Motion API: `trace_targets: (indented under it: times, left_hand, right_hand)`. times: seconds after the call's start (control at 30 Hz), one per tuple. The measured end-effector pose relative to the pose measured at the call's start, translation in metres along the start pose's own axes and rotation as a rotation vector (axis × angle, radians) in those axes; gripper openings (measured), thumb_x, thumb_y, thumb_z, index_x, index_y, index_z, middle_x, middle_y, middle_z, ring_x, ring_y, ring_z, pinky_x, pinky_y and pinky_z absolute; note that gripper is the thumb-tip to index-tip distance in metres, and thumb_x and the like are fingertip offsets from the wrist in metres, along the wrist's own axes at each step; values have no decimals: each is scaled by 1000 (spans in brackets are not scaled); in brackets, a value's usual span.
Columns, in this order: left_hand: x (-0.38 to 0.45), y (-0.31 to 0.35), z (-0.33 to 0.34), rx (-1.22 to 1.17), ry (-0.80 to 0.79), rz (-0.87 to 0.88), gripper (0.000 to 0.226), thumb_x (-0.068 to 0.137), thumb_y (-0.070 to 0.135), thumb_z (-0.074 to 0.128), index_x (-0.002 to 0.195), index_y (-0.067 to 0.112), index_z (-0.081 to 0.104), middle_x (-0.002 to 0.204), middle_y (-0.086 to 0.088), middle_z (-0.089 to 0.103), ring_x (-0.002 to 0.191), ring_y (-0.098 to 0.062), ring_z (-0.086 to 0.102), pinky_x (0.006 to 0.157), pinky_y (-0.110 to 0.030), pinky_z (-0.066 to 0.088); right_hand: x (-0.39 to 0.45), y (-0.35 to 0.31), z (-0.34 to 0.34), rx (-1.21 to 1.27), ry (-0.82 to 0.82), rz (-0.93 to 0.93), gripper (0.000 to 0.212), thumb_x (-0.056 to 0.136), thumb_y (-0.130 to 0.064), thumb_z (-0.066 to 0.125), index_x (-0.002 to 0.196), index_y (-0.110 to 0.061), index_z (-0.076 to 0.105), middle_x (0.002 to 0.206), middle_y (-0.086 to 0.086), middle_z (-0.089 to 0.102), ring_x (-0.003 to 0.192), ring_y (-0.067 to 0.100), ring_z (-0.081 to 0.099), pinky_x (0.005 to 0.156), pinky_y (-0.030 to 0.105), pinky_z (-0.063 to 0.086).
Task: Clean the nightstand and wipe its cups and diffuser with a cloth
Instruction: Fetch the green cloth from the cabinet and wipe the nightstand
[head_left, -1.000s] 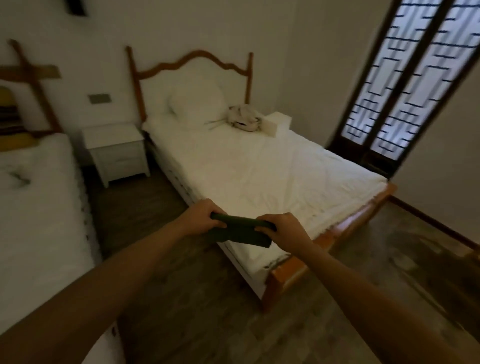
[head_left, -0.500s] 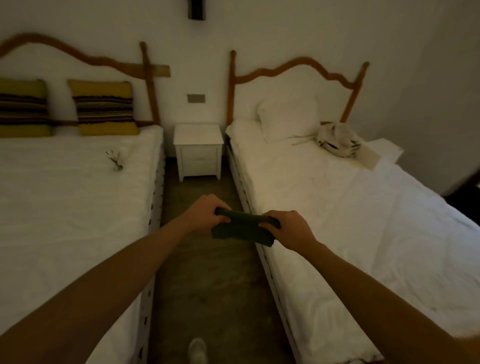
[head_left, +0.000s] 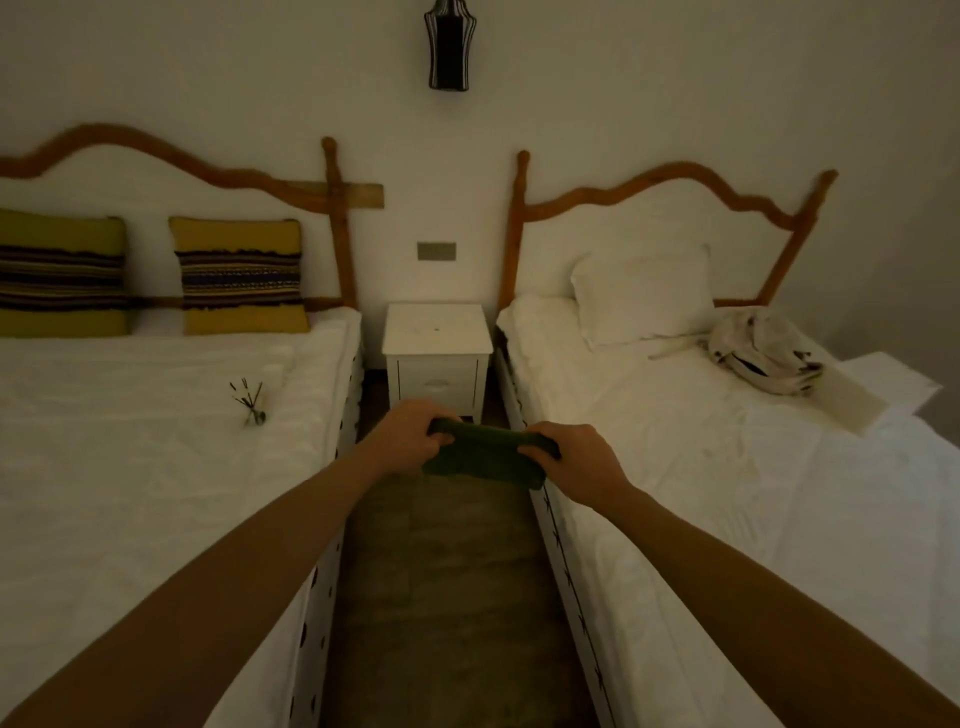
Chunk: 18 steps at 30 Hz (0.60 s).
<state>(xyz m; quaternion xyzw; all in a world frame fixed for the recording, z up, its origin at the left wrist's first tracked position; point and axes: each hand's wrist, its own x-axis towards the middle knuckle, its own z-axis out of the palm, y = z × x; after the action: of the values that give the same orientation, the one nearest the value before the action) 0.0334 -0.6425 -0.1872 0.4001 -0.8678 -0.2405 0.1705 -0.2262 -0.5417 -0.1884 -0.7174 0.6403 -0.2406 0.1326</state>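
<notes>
Head view, dim room, two beds with a strip of wood floor (head_left: 447, 571) between them. Item one: a folded dark green cloth (head_left: 485, 457), held level over that floor strip, stretched between both hands. Left hand (head_left: 410, 439) gripped the cloth's left end, fingers curled over the top edge; right hand (head_left: 576, 460) gripped the right end the same way, thumb tucked under. Both forearms reached forward from the lower corners. Item two: a white nightstand (head_left: 438, 353), standing against the wall just beyond the held cloth, its top bare save for a small dark speck, one drawer front showing. Item three: a reed diffuser (head_left: 251, 402), lying on the white cover of the left bed (head_left: 130, 467), well left of the left hand and apart from it. Item four: two yellow striped cushions (head_left: 239, 278), propped at that bed's headboard, beyond and left of the grip. Item five: a white pillow (head_left: 641, 293) and a crumpled pale bag (head_left: 763, 351) on the right bed (head_left: 727, 493), beyond and right of the right hand. Item six: a dark wall lamp (head_left: 449, 44), high above the nightstand. Cups could not be made out.
</notes>
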Motion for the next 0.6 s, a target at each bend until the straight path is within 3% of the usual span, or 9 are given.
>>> trace_targets:
  times: [0.13,0.27,0.37,0.6]
  left_hand:
    - [62,-27,-26,36,-24,22,17,91,19,65,104,24,74,90,11,67,84,2,58,80,-18,45]
    - [137,-44,-50,56,-27,54,16,92,15,63,104,17,73,95,1,70,90,-10,62,91,-29,48]
    - [202,-65,-60,83,-18,52,18,93,14,62,107,13,73,103,-5,70,99,-17,61,97,-33,47]
    - [356,-127,-78,99,-20,18,20,92,16,64,111,15,71,107,-3,70,101,-13,60,96,-27,45]
  right_hand:
    - [72,18,2,-9,7,-21,24,100,-36,56,115,-23,70,97,-3,72,81,5,58,81,24,53]
    - [148,46,2,-21,54,0,24,101,-34,56,115,-20,70,98,-2,71,83,4,56,77,14,42]
    - [216,71,-1,-23,65,13,25,101,-33,55,114,-18,69,100,2,72,84,6,56,78,15,41]
    - [366,133,-11,-78,-3,9,27,104,-34,49,115,-18,67,106,3,71,95,15,65,91,26,52]
